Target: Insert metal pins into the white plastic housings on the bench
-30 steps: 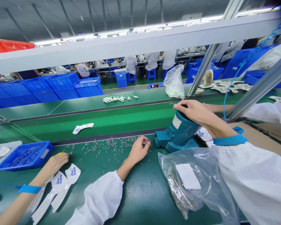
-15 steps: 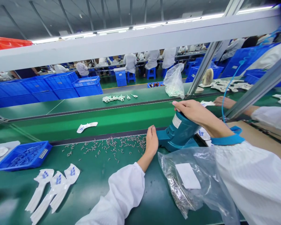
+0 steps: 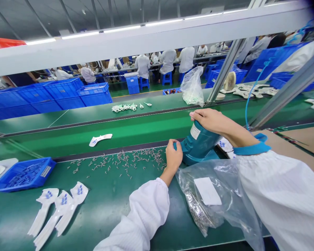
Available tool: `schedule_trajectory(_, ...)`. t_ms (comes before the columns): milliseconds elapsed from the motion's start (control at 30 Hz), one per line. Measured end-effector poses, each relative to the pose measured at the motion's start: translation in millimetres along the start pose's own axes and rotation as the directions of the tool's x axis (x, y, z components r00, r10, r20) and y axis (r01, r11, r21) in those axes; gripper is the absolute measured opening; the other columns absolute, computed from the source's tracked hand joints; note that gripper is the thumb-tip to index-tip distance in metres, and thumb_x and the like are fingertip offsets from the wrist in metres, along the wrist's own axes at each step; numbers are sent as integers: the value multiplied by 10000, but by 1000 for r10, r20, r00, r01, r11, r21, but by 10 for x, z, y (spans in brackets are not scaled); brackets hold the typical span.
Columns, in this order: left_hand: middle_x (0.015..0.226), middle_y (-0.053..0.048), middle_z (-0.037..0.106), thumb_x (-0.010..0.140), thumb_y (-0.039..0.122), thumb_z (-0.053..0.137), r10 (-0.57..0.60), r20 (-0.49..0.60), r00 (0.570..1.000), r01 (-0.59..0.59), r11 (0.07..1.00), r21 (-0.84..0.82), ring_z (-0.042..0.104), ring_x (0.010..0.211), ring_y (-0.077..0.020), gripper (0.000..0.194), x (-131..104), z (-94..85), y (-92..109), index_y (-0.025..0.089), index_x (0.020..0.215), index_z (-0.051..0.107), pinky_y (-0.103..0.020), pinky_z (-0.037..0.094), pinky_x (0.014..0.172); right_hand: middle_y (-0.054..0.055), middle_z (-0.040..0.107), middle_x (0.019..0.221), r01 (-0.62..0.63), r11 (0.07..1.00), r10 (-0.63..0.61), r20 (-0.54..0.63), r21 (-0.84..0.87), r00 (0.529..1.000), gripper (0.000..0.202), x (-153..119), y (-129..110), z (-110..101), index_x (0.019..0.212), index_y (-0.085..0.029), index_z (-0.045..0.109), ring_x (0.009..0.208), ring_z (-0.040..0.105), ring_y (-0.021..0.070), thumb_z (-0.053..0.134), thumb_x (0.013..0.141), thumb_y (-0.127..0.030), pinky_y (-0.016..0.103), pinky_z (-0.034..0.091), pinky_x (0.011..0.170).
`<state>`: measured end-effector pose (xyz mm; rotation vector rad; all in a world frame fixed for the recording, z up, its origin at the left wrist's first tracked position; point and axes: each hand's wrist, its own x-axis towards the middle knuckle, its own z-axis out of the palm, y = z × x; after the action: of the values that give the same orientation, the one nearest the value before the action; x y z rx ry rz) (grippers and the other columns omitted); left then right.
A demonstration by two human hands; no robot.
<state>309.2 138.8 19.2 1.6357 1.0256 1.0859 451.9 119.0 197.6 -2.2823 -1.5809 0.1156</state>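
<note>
A teal machine (image 3: pixel 201 144) with a rounded upright body, a wide base and a white label stands at the inner edge of my green bench. My right hand (image 3: pixel 211 122) is closed over its top, thumb and fingers around the upper body. At its left end, my left hand (image 3: pixel 174 153) has its fingers curled around a projecting teal edge. Small metal screws (image 3: pixel 125 160) lie scattered to the left of that hand. Close in front of the machine rests a clear plastic bag (image 3: pixel 225 195) with more screws and a white paper slip.
White plastic shells (image 3: pixel 64 205) with blue marks lie at the left, near a blue tray (image 3: pixel 45 174) of small blue parts. One similar shell (image 3: pixel 101 139) lies on the green conveyor belt (image 3: pixel 141 132). A metal post (image 3: pixel 226 73) and a blue air hose (image 3: pixel 251 94) stand at the right.
My left hand's fingers have curled from lying along the machine's left end to gripping it. The shell on the belt has moved right. Another person's hand at the right has left the view.
</note>
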Motion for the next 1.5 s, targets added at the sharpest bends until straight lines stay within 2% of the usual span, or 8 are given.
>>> schedule_trajectory(167,859,-12,658,960,308,455,14,-6,1000,-14,1000,21,612,823,-184,145,0,-1,9,240,934,581,-277,435,785,62,715,735,27,999,-27,12,-35,1000,481,118,-90,-48,654,-216,683,757,653,242,441,926,-531,306,419,687)
schedule_trajectory(433,872,-8,673,948,280,475,12,16,1000,-12,1000,24,617,823,-176,123,7,-17,27,242,923,590,-265,437,788,115,762,921,-33,999,31,-56,-28,998,288,188,-40,13,893,-160,774,845,660,238,602,887,-391,289,417,713)
schedule_trajectory(667,894,-12,676,957,285,474,3,19,1000,-4,999,36,623,849,-175,119,-3,15,18,241,931,581,-261,437,800,177,734,1050,-30,980,28,-11,-194,1000,321,287,-46,-23,927,-151,774,999,641,316,496,957,-309,349,419,812)
schedule_trajectory(767,897,-12,677,955,277,474,4,16,1000,-5,999,37,625,848,-175,114,-11,24,17,241,926,578,-258,438,795,169,739,938,1,980,6,35,-198,999,409,321,-43,-9,801,-148,752,923,652,300,472,973,-392,342,419,793)
schedule_trajectory(867,892,-10,676,954,277,472,3,14,1000,-4,999,38,624,840,-175,114,-10,27,23,242,923,576,-258,438,790,145,724,787,-58,990,55,-33,-127,998,471,297,-53,13,714,-160,720,809,653,281,490,950,-496,335,421,739)
schedule_trajectory(967,867,-6,668,957,285,467,0,13,1000,0,999,43,618,821,-175,118,-1,21,31,246,923,573,-261,436,781,136,724,776,-85,993,79,-67,-86,995,432,263,-72,17,703,-174,723,812,654,284,530,929,-487,339,424,742)
schedule_trajectory(1167,843,-3,658,952,283,471,-3,31,1000,1,998,57,610,801,-178,112,5,-13,53,248,910,569,-267,435,771,144,747,907,-97,990,92,-50,-100,994,331,265,-83,13,833,-172,759,916,660,302,542,923,-404,346,445,765)
schedule_trajectory(1500,833,0,650,950,262,476,-5,45,999,2,998,62,606,800,-179,98,2,-29,71,248,897,558,-267,435,773,123,738,1096,3,993,-6,-21,-117,1000,275,294,-23,14,1034,-181,737,1035,650,281,533,913,-319,330,457,852)
